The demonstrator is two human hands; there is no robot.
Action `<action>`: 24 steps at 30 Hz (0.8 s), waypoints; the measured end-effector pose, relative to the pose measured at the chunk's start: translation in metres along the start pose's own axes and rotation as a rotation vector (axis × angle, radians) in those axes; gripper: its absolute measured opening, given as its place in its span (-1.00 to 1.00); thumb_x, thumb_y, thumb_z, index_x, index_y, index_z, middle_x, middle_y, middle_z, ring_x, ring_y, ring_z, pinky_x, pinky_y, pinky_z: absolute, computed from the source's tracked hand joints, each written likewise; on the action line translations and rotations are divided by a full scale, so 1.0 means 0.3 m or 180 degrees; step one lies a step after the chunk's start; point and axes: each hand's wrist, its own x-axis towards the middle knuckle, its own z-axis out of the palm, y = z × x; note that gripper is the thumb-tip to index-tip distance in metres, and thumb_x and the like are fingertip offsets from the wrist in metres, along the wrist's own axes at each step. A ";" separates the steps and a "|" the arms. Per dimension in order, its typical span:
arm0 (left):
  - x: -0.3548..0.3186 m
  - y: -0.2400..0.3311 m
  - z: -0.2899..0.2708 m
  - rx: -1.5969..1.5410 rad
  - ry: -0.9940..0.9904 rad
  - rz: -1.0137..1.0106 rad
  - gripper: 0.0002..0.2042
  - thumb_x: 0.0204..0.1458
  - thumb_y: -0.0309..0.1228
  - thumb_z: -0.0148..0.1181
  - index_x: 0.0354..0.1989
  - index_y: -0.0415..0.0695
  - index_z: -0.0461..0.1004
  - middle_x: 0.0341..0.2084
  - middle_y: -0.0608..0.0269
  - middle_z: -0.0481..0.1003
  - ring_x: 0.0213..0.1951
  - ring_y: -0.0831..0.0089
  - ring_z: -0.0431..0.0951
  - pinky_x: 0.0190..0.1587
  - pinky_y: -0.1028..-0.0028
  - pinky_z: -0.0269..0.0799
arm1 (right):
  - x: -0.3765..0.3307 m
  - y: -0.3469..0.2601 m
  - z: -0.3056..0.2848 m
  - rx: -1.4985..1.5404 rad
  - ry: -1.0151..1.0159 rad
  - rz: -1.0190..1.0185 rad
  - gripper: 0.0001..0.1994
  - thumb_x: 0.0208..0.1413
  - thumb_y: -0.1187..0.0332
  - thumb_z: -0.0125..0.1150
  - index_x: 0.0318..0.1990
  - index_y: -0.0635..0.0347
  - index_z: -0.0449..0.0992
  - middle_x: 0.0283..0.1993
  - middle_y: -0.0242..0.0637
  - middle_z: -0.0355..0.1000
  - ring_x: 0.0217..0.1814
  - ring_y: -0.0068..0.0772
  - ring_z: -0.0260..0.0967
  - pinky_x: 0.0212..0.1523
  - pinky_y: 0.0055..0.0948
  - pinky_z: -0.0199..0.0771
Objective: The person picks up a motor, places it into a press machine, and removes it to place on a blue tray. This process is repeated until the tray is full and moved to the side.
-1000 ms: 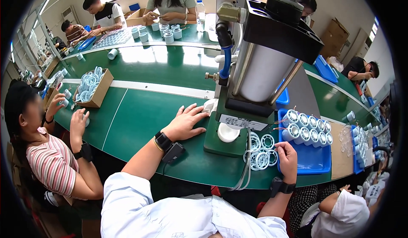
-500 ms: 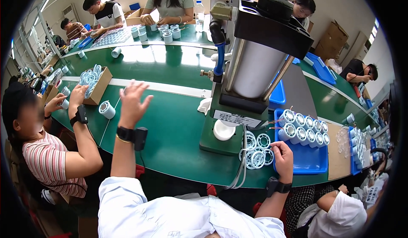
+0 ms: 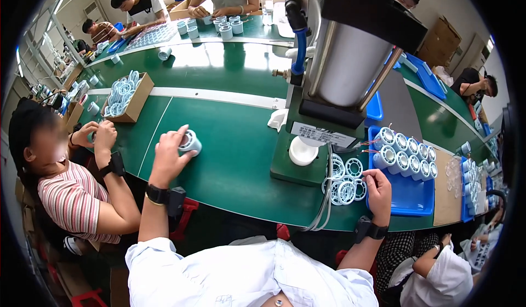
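A: Left hand point(image 3: 171, 159), quick. What's it doing?

B: Fingers closed around a small white-and-teal cylindrical part point(image 3: 190, 141), left of centre in the frame. The part sits on the green desk point(image 3: 230, 164) with the hand over and beside it.

A: Right hand point(image 3: 378, 189)?

B: Lower right of centre. Fingers curled, tips resting on the pile of white rings point(image 3: 345, 181) at the near edge of the desk. Whether it's actually pinching a ring, I can't tell.

A: Between the hands?

B: The press machine point(image 3: 350, 60), big metal cylinder on a green base, filling centre top of the frame. A round white piece point(image 3: 303, 151) sits on the base, just left of the rings.

A: Right of the rings?

B: Blue tray point(image 3: 408, 194) with rows of the same white cylinders point(image 3: 408, 156) standing in it, touching each other. The right hand is just beside the tray's left edge.

A: Anyone else?

B: A person in a striped shirt point(image 3: 71, 197) at the left edge, both hands up at the desk edge holding something small. A cardboard box point(image 3: 129, 96) full of ring parts in the upper left. More people at the far desk along the top of the frame, with loose cylinders in front of them.

A: Wrists?

B: Black bands on both wrists of the person wearing the camera.
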 end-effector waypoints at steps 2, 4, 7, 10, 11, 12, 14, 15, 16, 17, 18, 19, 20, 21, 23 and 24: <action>0.009 0.138 0.040 0.0455 0.0323 0.0621 -0.35 -0.25 -0.26 0.49 0.08 -0.12 0.38 -0.18 0.13 0.45 -0.07 0.14 0.44 -0.11 0.26 0.38 | 0.007 0.000 0.004 0.0010 -0.0047 0.0032 -0.87 0.24 0.48 0.02 -0.22 0.33 0.50 -0.36 -0.38 0.45 -0.31 -0.64 0.33 -0.26 -0.65 0.29; 0.005 0.210 0.094 0.0388 0.0449 0.0862 -0.37 -0.27 -0.24 0.51 0.02 -0.15 0.39 -0.20 0.14 0.47 -0.11 0.14 0.46 -0.12 0.31 0.38 | 0.010 -0.004 0.009 0.0030 -0.0039 0.0023 -0.86 0.25 0.48 0.02 -0.20 0.33 0.50 -0.35 -0.40 0.44 -0.30 -0.64 0.32 -0.26 -0.65 0.29; -0.013 0.268 0.175 -0.1117 -0.0366 0.0029 -0.40 -0.30 -0.24 0.56 -0.08 -0.19 0.40 -0.21 0.15 0.49 -0.18 0.17 0.50 -0.09 0.31 0.41 | 0.018 -0.002 0.018 0.0011 -0.0051 0.0026 -0.86 0.25 0.47 0.02 -0.19 0.32 0.50 -0.35 -0.41 0.43 -0.31 -0.65 0.32 -0.26 -0.66 0.29; -0.019 0.281 0.176 -0.1646 -0.0576 0.0045 -0.41 -0.31 -0.26 0.57 -0.09 -0.19 0.41 -0.20 0.15 0.50 -0.17 0.21 0.52 -0.06 0.34 0.42 | 0.012 0.012 0.015 -0.0022 -0.0037 0.0009 -0.86 0.26 0.46 0.02 -0.19 0.32 0.50 -0.35 -0.42 0.43 -0.31 -0.66 0.30 -0.27 -0.66 0.28; -0.018 0.282 0.174 -0.1891 -0.0655 0.0059 -0.41 -0.31 -0.27 0.57 -0.09 -0.20 0.42 -0.19 0.15 0.50 -0.16 0.23 0.53 -0.04 0.35 0.43 | 0.010 0.018 0.017 -0.0023 -0.0027 -0.0017 -0.86 0.26 0.46 0.02 -0.19 0.32 0.50 -0.35 -0.42 0.43 -0.31 -0.67 0.30 -0.27 -0.67 0.27; -0.016 0.278 0.176 -0.1899 -0.0665 0.0046 -0.41 -0.31 -0.27 0.57 -0.09 -0.20 0.42 -0.19 0.15 0.50 -0.16 0.23 0.53 -0.04 0.35 0.43 | 0.009 0.018 0.017 -0.0022 -0.0012 -0.0046 -0.86 0.26 0.46 0.02 -0.19 0.32 0.50 -0.35 -0.42 0.43 -0.32 -0.68 0.29 -0.28 -0.67 0.26; -0.007 0.262 0.179 -0.1938 -0.0798 0.0213 -0.41 -0.30 -0.31 0.56 -0.07 -0.20 0.41 -0.16 0.16 0.50 -0.12 0.27 0.53 -0.01 0.39 0.43 | 0.003 0.013 0.013 -0.0023 -0.0032 -0.0027 -0.86 0.26 0.46 0.02 -0.18 0.31 0.50 -0.34 -0.43 0.43 -0.32 -0.68 0.29 -0.28 -0.68 0.26; -0.001 0.261 0.179 -0.1956 -0.0863 0.0306 -0.41 -0.30 -0.32 0.56 -0.06 -0.21 0.41 -0.15 0.16 0.50 -0.10 0.29 0.53 0.00 0.40 0.42 | 0.000 0.007 0.010 -0.0016 -0.0041 -0.0019 -0.86 0.26 0.46 0.02 -0.18 0.31 0.50 -0.34 -0.43 0.43 -0.32 -0.69 0.28 -0.28 -0.68 0.25; 0.013 0.270 0.181 -0.1964 -0.0871 0.0328 -0.41 -0.30 -0.32 0.56 -0.06 -0.21 0.41 -0.15 0.16 0.50 -0.10 0.29 0.53 0.00 0.40 0.42 | 0.002 0.005 0.010 -0.0011 -0.0031 -0.0013 -0.86 0.26 0.46 0.02 -0.18 0.31 0.50 -0.34 -0.43 0.43 -0.33 -0.69 0.28 -0.28 -0.69 0.25; 0.031 0.293 0.180 -0.2096 -0.0693 0.0372 -0.38 -0.30 -0.31 0.56 -0.04 -0.21 0.40 -0.16 0.14 0.51 -0.12 0.24 0.53 -0.02 0.37 0.43 | 0.008 0.006 0.010 -0.0018 -0.0002 -0.0010 -0.86 0.26 0.46 0.02 -0.18 0.31 0.50 -0.34 -0.43 0.43 -0.33 -0.69 0.28 -0.28 -0.69 0.25; 0.042 0.323 0.176 -0.2234 -0.0529 0.0410 -0.36 -0.31 -0.29 0.56 -0.02 -0.21 0.40 -0.18 0.11 0.52 -0.13 0.18 0.53 -0.05 0.33 0.43 | 0.008 0.007 0.010 0.0015 -0.0025 0.0005 -0.86 0.26 0.46 0.02 -0.18 0.31 0.51 -0.34 -0.43 0.44 -0.33 -0.69 0.27 -0.28 -0.69 0.25; 0.056 0.355 0.175 -0.2374 -0.0366 0.0449 -0.34 -0.32 -0.27 0.56 0.00 -0.21 0.39 -0.20 0.09 0.54 -0.14 0.12 0.54 -0.07 0.29 0.43 | 0.009 0.009 0.009 0.0047 -0.0044 0.0020 -0.86 0.26 0.46 0.02 -0.18 0.31 0.51 -0.34 -0.42 0.44 -0.33 -0.69 0.27 -0.29 -0.69 0.25; 0.078 0.392 0.176 -0.2395 -0.0389 0.0477 -0.34 -0.32 -0.27 0.56 0.00 -0.21 0.39 -0.20 0.09 0.54 -0.14 0.12 0.54 -0.07 0.29 0.43 | 0.005 0.010 0.008 0.0078 -0.0060 0.0034 -0.86 0.26 0.47 0.02 -0.18 0.30 0.51 -0.34 -0.42 0.44 -0.33 -0.69 0.27 -0.29 -0.69 0.25; 0.106 0.435 0.175 -0.2372 -0.0431 0.0545 -0.35 -0.31 -0.28 0.56 0.00 -0.21 0.39 -0.19 0.09 0.53 -0.12 0.12 0.53 -0.04 0.27 0.41 | 0.005 0.008 0.008 0.0068 -0.0039 0.0036 -0.86 0.26 0.47 0.02 -0.18 0.30 0.51 -0.34 -0.42 0.44 -0.33 -0.69 0.27 -0.29 -0.69 0.25; 0.159 0.504 0.205 -0.2360 -0.0467 0.0630 -0.36 -0.30 -0.29 0.55 0.00 -0.20 0.39 -0.19 0.09 0.53 -0.10 0.12 0.52 -0.01 0.26 0.40 | 0.006 0.004 0.012 0.0047 -0.0026 0.0050 -0.85 0.26 0.47 0.01 -0.18 0.30 0.51 -0.34 -0.42 0.44 -0.34 -0.70 0.27 -0.30 -0.69 0.25; 0.185 0.535 0.236 -0.2373 -0.0482 0.0719 -0.36 -0.30 -0.28 0.55 0.00 -0.19 0.39 -0.18 0.09 0.53 -0.09 0.12 0.51 0.01 0.25 0.39 | 0.007 0.001 0.012 0.0034 -0.0026 0.0049 -0.85 0.26 0.47 0.01 -0.18 0.30 0.52 -0.34 -0.42 0.44 -0.34 -0.70 0.26 -0.30 -0.69 0.24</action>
